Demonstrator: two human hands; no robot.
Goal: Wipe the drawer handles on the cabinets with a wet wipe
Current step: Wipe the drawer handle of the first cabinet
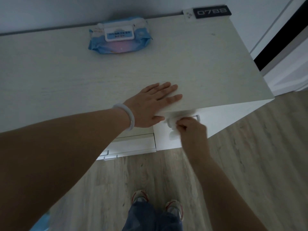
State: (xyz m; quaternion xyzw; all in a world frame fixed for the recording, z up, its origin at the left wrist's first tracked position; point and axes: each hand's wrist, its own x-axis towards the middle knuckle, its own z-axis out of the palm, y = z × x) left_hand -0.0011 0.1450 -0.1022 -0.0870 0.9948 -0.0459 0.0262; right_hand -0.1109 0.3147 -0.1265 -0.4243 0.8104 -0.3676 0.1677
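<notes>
- Head view: the right hand (188,129) pinches a crumpled wet wipe (172,129) against the drawer handle (197,117) on the cabinet (216,120) front, at about 4 o'clock from centre.
- The left hand (150,105) lies flat, fingers straight, on the cabinet top (66,72).
- The wipe looks soft, limp and damp; it is best bunched and wrapped round the stiff bar.
- The wipes pack (119,37) sits at 12 o'clock; more handles (110,157) show at 7 o'clock.

Pale worktop (191,52), wood-look floor (250,164) and a few bystander items.
A black plaque (212,11) reading 0788 is sitting at the worktop's far right corner; two sneakers (174,208) and blue jeans (153,217) are showing below.
</notes>
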